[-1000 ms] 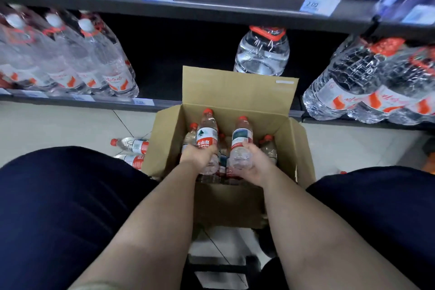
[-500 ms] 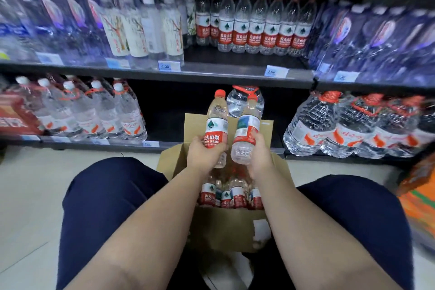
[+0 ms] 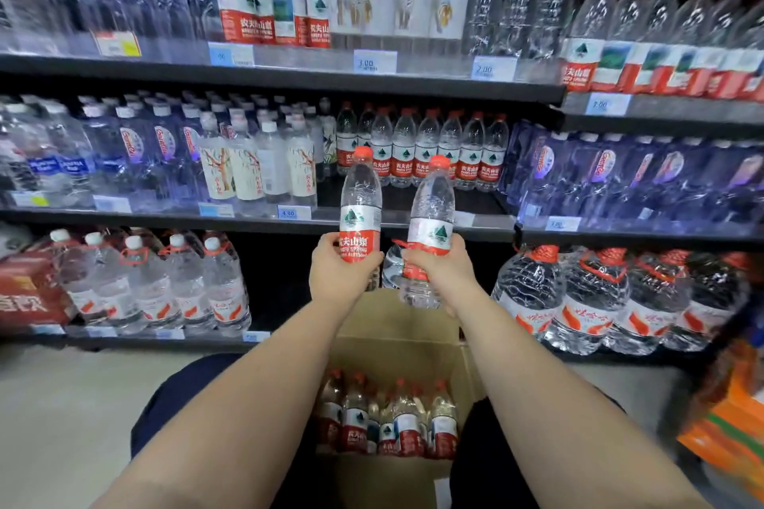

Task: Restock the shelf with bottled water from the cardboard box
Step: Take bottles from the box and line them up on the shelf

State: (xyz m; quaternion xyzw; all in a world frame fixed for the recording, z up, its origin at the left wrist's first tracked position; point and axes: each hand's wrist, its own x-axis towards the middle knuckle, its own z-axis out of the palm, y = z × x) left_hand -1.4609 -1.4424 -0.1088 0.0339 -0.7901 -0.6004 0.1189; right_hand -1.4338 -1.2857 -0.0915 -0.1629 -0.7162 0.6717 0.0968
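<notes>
My left hand (image 3: pixel 341 273) grips the lower half of a clear water bottle (image 3: pixel 359 198) with a red cap and a red-and-white label, held upright. My right hand (image 3: pixel 440 273) grips a second matching bottle (image 3: pixel 432 215), tilted slightly left. Both bottles are raised in front of the middle shelf (image 3: pixel 413 219), just below a row of the same red-labelled bottles (image 3: pixel 438 153); the shelf board in front of that row is bare. The open cardboard box (image 3: pixel 397 326) stands on the floor between my knees, with several matching bottles (image 3: pixel 388 422) upright inside.
White-labelled and blue-labelled bottles fill the middle shelf to the left and right. Large jugs (image 3: pixel 578 302) stand on the bottom shelf at right, tall bottles (image 3: pixel 165 285) at left. A top shelf (image 3: pixel 289 74) carries more bottles. Orange packaging (image 3: pixel 731 426) lies at the right edge.
Both hands have lifted their bottles out of the box and up to the height of the middle shelf. The view has tilted upward, bringing the upper shelves into sight.
</notes>
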